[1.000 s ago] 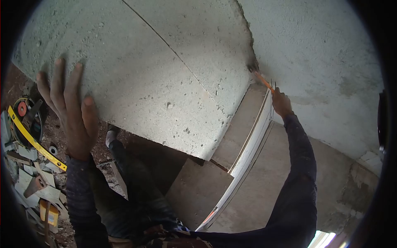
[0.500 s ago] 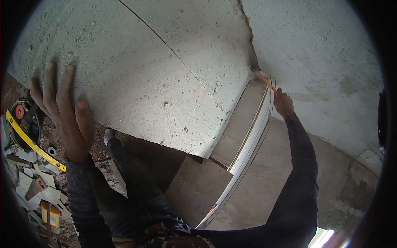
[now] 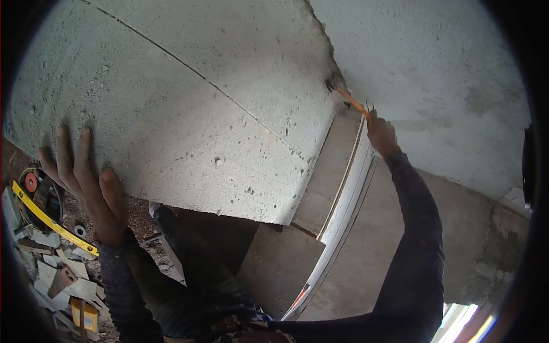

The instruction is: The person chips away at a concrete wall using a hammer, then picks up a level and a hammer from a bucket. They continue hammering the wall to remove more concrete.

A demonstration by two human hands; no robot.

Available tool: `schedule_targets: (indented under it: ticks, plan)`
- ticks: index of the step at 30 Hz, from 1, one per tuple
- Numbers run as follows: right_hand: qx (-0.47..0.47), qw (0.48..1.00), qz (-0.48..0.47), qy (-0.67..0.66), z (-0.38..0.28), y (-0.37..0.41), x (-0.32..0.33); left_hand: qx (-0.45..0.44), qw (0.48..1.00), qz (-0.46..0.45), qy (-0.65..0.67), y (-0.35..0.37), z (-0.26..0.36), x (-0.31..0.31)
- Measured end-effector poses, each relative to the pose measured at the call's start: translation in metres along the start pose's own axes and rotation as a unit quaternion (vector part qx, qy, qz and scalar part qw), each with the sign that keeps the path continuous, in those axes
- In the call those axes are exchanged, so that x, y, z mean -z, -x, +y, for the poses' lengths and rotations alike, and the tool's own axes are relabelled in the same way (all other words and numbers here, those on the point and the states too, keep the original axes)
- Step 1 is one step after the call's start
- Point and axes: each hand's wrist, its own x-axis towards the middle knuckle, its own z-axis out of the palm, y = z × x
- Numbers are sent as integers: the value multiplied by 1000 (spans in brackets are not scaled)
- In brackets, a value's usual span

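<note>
My left hand [image 3: 86,177] rests with fingers spread against the lower left of a pale, pitted concrete surface [image 3: 189,126]. A dark crack line runs diagonally across that surface. My right hand [image 3: 382,134] is closed around the orange handle of a hammer [image 3: 351,102]. Its dark head lies near the corner where the concrete meets the rough wall [image 3: 423,74]. Thin dark points stick up beside my right fingers, too small to name. Just below this hand, a long white strip [image 3: 343,211] runs down along grey boards [image 3: 326,177].
At the lower left lie a yellow spirit level [image 3: 51,223], a handsaw [image 3: 62,280], a yellow tool or case [image 3: 86,314] and many scrap pieces [image 3: 48,274]. A roll of tape [image 3: 80,230] sits near the level. Bright light enters at the lower right.
The view has shifted, so the concrete sits further left. The hammer head has moved up and left, off the corner gap, and its handle now slants more flatly. My left hand stays on the concrete.
</note>
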Motion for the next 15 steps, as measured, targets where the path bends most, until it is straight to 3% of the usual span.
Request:
schedule_targets:
  ticks: [3, 7, 9, 10, 11, 12, 13, 15]
  plan:
    - [54, 977, 37, -205, -55, 16, 47, -7, 1000, 7, 25, 2, 5, -1]
    - [159, 934, 105, -303, -112, 29, 102, -16, 1000, 9, 13, -4, 3, 2]
    - [377, 843, 260, -282, -112, 23, 103, -20, 1000, 10, 15, -3, 4, 1]
    - [384, 848, 250, -268, -86, 9, 70, -21, 1000, 12, 14, -3, 2, 1]
    - [240, 930, 200, -193, -53, 1, 30, -23, 1000, 12, 16, -3, 2, 2]
    - [89, 980, 141, -113, -23, 4, -6, -14, 1000, 2, 12, -1, 3, 4]
    - [-68, 995, 7, -69, -3, -1, -23, 2, 1000, 2, -1, 0, 5, 2]
    - [12, 997, 77, 4, -7, 19, -25, 4, 1000, 3, -2, 0, 1, 1]
